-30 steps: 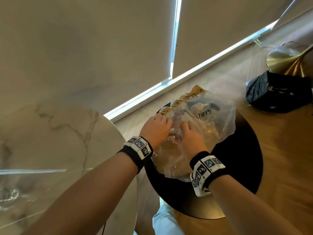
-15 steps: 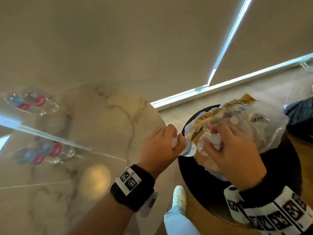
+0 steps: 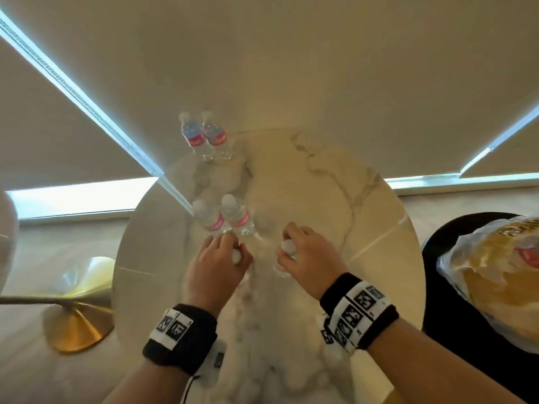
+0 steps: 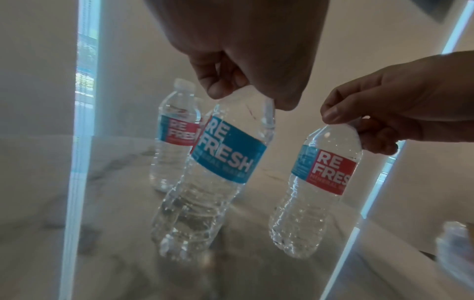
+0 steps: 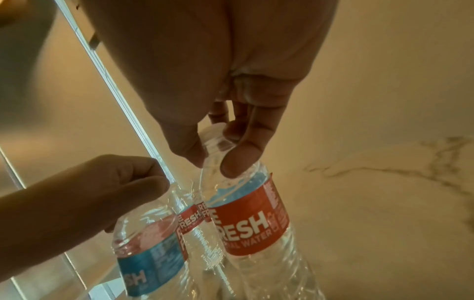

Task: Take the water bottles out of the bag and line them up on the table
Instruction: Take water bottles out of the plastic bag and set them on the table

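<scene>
Over the round marble table (image 3: 364,217), each hand pinches a clear water bottle with a red and blue label by its neck. My left hand (image 3: 230,252) holds the left bottle (image 4: 220,162), which is tilted with its base at the tabletop. My right hand (image 3: 291,246) holds the right bottle (image 4: 320,182) nearly upright beside it, a small gap between the two. Just beyond my hands stand two bottles (image 3: 224,217) side by side. Two more bottles (image 3: 204,138) show at the table's far edge. The clear plastic bag (image 3: 495,272) lies to the right.
The bag rests on a low black round stand (image 3: 455,330) right of the table. A gold lamp base (image 3: 75,328) sits on the floor at the left. Roller blinds hang behind the table. The table's right half is bare marble.
Both hands were in the bag on the black stand. Each took hold of a bottle and carried it left to the marble table; the view swung left with them.
</scene>
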### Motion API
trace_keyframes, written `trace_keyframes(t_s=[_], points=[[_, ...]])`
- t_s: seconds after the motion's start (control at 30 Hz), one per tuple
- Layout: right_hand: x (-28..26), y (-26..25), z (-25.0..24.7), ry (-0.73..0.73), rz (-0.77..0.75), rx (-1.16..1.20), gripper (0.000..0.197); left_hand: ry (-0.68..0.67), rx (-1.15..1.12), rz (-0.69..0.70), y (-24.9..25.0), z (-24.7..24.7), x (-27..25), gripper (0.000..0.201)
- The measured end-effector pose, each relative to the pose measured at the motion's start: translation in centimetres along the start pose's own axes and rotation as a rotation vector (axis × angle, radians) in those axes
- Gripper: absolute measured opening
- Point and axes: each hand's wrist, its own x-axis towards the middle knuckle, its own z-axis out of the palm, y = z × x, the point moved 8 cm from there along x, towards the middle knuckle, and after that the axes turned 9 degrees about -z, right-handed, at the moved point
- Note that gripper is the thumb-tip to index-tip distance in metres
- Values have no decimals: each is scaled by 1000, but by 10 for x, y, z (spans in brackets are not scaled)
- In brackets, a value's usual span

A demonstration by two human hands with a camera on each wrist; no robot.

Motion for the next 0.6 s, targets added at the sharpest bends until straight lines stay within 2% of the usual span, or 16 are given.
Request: trace_keyframes(t_s=[0.2, 0.43, 0.53, 0.6], points=[[37, -19, 31, -19, 7, -52, 18, -36, -98, -44, -46, 0, 27, 26], [31, -16, 30, -88, 66, -179, 27, -145, 37, -40, -56, -12, 16, 29], [26, -19, 25, -117, 69, -149, 40, -340, 36, -204, -63, -7, 11, 42], [16, -17, 12, -97, 79, -91, 51, -359, 30, -260, -60, -15, 9, 52]])
